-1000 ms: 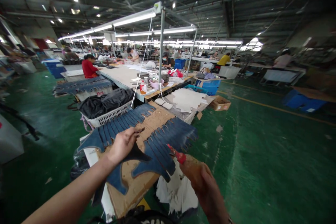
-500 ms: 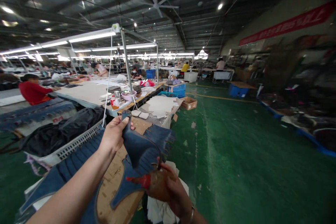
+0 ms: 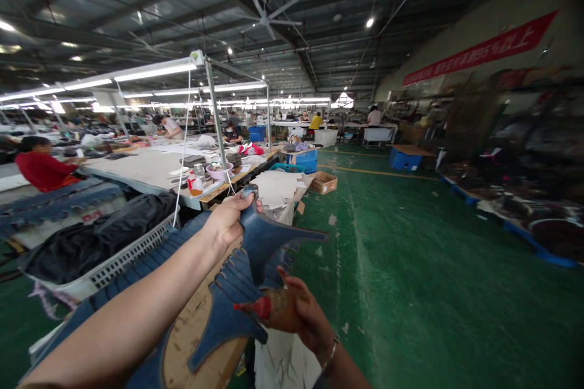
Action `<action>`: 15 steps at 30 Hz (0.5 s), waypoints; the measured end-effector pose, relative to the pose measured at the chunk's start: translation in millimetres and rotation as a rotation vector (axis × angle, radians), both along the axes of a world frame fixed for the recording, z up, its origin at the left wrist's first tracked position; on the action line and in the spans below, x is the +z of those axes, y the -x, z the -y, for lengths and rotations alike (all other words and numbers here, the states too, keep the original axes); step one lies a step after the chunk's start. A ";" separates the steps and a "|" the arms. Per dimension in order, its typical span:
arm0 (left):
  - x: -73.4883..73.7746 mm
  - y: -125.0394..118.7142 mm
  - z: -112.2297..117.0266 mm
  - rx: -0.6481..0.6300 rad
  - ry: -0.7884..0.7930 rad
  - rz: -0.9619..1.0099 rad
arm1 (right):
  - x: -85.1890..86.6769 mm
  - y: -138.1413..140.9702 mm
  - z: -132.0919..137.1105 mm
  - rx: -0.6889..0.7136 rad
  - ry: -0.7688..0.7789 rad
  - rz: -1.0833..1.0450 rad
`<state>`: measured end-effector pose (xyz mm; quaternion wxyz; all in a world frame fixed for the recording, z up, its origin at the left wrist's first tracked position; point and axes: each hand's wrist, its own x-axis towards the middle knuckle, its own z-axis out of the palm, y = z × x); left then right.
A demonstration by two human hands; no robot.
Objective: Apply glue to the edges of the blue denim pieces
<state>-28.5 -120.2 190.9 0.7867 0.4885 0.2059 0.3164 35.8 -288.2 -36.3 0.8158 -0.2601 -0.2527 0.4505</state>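
My left hand (image 3: 230,219) pinches the narrow top end of a blue leather-like cut piece (image 3: 269,240), holding it up over the board. Its pointed tip reaches out to the right. Lower right, my right hand (image 3: 305,310) is wrapped round a brown squeeze bottle (image 3: 283,309) with a red nozzle pointing left. Below both hands, a row of overlapping blue pieces (image 3: 223,310) lies on a worn tan board (image 3: 187,340). More such pieces run along the board's left side, partly hidden by my left forearm.
A white plastic basket (image 3: 123,264) with black cloth (image 3: 104,234) stands at the left. Beyond it is a long worktable (image 3: 132,164) with a light frame. A person in red (image 3: 43,164) sits at far left. A cardboard box (image 3: 325,182) is on the green floor (image 3: 410,273).
My left hand has moved right with the blue piece, whose tip now stretches out rightward, away from my right hand's fingers. The bottle has shifted slightly right. The camera view has turned a little.
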 end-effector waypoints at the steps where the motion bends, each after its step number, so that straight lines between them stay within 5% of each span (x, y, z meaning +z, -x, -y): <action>1: -1.4 -1.4 1.0 -0.019 -0.009 -0.021 | 4.3 -5.0 -4.4 -0.023 0.019 0.026; 5: -10.7 -9.0 -1.9 -0.082 0.017 -0.035 | 14.7 -18.8 -18.8 -0.036 0.077 0.072; 10: -31.9 -17.8 -29.5 -0.034 0.042 -0.039 | 13.0 -0.5 -25.9 0.138 0.142 0.089; 15: -84.9 5.6 -63.1 0.008 0.030 -0.154 | 16.7 23.1 -26.8 0.158 0.127 -0.041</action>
